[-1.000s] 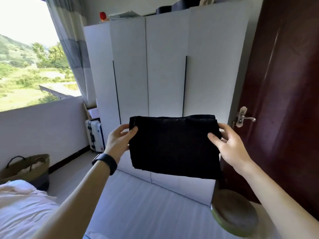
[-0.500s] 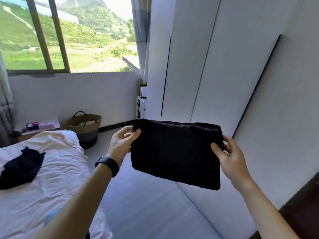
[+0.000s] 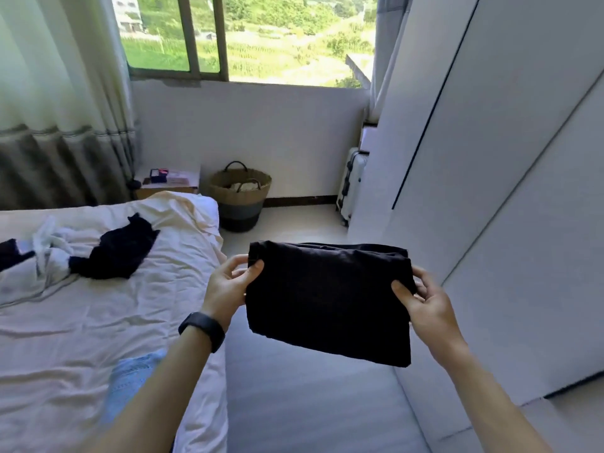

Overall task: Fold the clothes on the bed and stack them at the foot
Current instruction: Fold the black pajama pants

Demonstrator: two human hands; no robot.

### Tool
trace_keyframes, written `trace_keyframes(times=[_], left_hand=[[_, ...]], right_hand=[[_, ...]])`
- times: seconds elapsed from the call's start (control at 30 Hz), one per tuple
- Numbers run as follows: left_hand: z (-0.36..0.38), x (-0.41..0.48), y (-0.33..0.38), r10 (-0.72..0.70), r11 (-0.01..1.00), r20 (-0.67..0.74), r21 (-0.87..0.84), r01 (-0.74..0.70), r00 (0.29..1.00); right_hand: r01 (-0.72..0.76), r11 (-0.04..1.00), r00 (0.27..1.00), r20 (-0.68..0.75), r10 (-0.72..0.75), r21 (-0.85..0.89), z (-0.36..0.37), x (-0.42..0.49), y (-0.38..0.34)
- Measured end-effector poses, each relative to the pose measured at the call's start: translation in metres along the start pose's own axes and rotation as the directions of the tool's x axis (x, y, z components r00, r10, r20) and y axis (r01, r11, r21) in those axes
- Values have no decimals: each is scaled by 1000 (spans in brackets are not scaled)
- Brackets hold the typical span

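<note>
Now held: folded garment (image 3: 327,302), over the floor beside the bed (image 3: 81,328)
Left hand (image 3: 228,286): pinches its left edge
Right hand (image 3: 425,304): pinches its right edge
On bed: black cloth (image 3: 114,253)

1. A folded black garment (image 3: 327,299), a thick, neat rectangle of several layers, is held in the air beside the bed (image 3: 81,325). The left hand (image 3: 228,286) pinches its left edge and the right hand (image 3: 425,302) its right edge.
2. A loose black garment (image 3: 117,250) lies crumpled and unfolded on the bed's white sheet.
3. A rumpled white garment (image 3: 52,243) lies just left of it, touching it.
4. A light blue denim piece (image 3: 130,377) lies near the bed's edge.
</note>
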State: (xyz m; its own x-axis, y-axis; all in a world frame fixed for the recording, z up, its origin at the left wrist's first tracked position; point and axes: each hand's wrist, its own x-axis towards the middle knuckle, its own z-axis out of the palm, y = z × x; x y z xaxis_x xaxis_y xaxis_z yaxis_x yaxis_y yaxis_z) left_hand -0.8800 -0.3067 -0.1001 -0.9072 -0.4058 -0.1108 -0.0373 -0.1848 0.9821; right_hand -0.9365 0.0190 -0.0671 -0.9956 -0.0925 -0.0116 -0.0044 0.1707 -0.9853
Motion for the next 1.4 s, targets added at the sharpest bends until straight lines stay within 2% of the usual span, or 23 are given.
trace_keyframes(times=[0.13,0.27,0.4,0.57,0.7,0.83,0.97,1.07,1.23,1.33,1.4], left_hand=[[-5,34,-41,-110,994,-205,-25,107,973],[-14,57,-88,-207,978,-430,-92,185,879],[-23,65,-127,-333,943,-634,-208,260,698],[-39,60,-155,-413,909,-782,-326,258,466],[-62,77,-172,-468,881,-835,-414,229,291],[-100,119,-192,-499,854,-860,-468,228,106],[-143,171,-214,-623,759,-779,-623,187,-67],[-179,201,-231,-663,706,-726,-688,167,-184],[-249,219,-273,-726,594,-615,-786,170,-308],[-291,220,-308,-705,574,-592,-800,176,-390],[-310,223,-331,-686,582,-595,-794,176,-419]], right_hand=[[-71,996,987,144,77,-47,32,79,43],[-121,985,932,327,154,-120,75,157,84],[-126,966,824,518,229,-227,129,221,107],[-31,928,629,714,307,-371,217,271,116],[100,893,483,806,343,-440,303,302,124],[251,839,387,844,371,-483,398,330,138],[355,771,315,844,434,-528,498,351,153],[422,714,273,829,488,-559,572,360,175],[508,659,162,813,560,-555,675,350,228],[526,669,89,816,571,-525,734,334,265],[556,673,43,825,564,-489,764,325,290]])
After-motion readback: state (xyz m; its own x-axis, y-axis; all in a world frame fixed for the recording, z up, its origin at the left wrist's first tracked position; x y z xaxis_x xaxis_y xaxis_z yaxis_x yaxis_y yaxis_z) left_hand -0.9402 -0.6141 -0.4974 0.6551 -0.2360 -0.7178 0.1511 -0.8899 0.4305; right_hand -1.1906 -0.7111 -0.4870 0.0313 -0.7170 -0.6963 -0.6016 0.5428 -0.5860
